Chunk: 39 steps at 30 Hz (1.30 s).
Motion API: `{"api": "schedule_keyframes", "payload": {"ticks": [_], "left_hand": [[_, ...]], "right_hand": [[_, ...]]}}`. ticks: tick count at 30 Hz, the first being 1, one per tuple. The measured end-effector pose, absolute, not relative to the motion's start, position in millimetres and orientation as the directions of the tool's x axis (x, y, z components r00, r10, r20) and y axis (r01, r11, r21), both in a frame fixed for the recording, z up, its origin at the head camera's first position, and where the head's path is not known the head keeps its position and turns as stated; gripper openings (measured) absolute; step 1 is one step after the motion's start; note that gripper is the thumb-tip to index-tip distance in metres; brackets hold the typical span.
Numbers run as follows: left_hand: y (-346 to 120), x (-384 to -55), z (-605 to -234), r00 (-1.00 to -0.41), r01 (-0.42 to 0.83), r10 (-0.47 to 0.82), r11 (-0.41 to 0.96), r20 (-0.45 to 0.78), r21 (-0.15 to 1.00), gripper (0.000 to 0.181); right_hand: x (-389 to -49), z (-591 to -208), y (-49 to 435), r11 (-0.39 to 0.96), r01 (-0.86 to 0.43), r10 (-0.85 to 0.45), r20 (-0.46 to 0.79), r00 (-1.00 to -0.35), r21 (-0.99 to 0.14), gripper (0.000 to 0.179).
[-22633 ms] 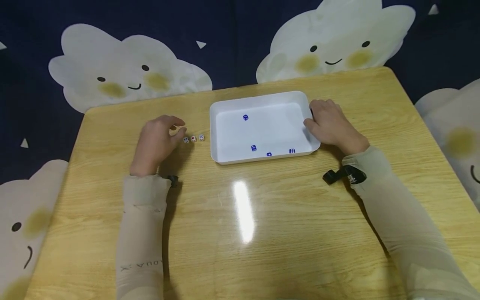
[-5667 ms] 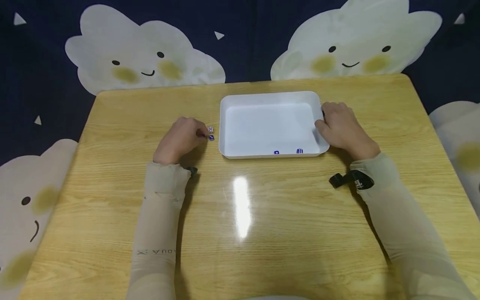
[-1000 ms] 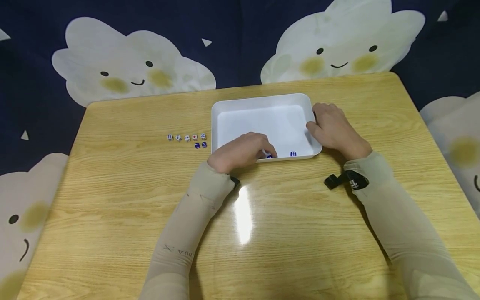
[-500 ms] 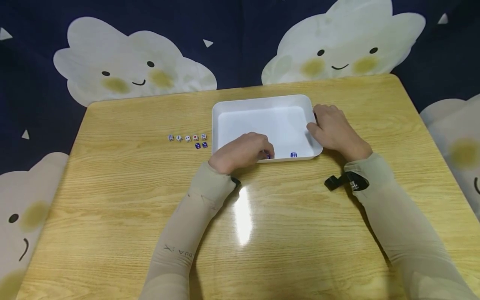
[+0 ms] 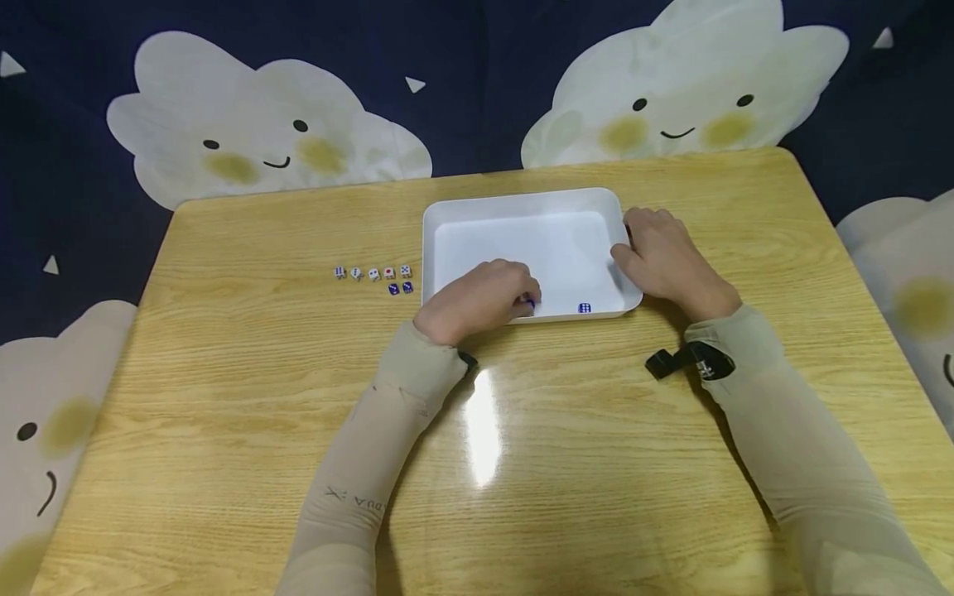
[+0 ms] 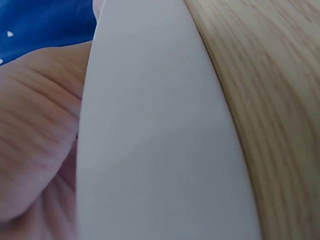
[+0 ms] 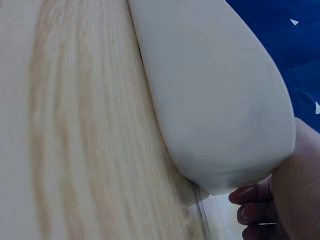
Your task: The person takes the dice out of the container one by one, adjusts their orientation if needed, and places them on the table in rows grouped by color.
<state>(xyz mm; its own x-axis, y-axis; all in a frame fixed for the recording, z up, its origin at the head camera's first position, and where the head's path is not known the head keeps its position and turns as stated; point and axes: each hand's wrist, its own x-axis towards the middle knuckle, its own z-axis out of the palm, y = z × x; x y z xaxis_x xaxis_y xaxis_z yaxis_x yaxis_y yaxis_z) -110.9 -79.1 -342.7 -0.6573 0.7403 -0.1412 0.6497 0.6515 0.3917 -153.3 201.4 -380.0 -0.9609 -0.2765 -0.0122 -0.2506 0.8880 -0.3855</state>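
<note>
My left hand [image 5: 484,296] is over the near wall of the white tray [image 5: 488,199], its fingers curled round a blue die [image 5: 530,305] that is mostly hidden. In the left wrist view, the tray's wall [image 6: 150,110] covers the fingertips and the die. My right hand [image 5: 663,248] grips the tray's right rim, thumb over the edge. The right wrist view has its curled fingers [image 7: 256,212] beyond the tray's corner. Inside the tray, a second blue die [image 5: 585,308] lies by the near wall.
Left of the tray, several white dice [image 5: 373,274] stand in a row on the wooden table [image 5: 246,397]. Just below the row's right end sit two blue dice [image 5: 400,288]. A dark blue cloth with clouds [image 5: 477,91] hangs behind the table.
Since the oldest frame, two blue dice have gone from the tray to the table, and the white row has grown. Lately my left hand's fingers have closed on a blue die and drawn slightly left.
</note>
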Motion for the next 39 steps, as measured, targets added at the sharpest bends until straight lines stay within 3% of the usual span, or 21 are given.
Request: {"api": "schedule_keyframes", "payload": {"ticks": [19, 39], "left_hand": [[-75.7, -112.1, -340.6, -0.661, 0.646, 0.736, 0.657, -0.146, 0.388, 0.016], [-80.4, -105.8, -334.3, -0.669, 0.67, 0.74, 0.643, -0.074, 0.37, 0.017]], "right_hand": [[-153.2, -375.7, 203.0, 0.892, -0.234, -0.263, -0.023, -0.964, -0.386, 0.029], [-151.8, -379.5, 201.3, 0.892, -0.252, -0.277, -0.013, -0.961, -0.376, 0.025]]}}
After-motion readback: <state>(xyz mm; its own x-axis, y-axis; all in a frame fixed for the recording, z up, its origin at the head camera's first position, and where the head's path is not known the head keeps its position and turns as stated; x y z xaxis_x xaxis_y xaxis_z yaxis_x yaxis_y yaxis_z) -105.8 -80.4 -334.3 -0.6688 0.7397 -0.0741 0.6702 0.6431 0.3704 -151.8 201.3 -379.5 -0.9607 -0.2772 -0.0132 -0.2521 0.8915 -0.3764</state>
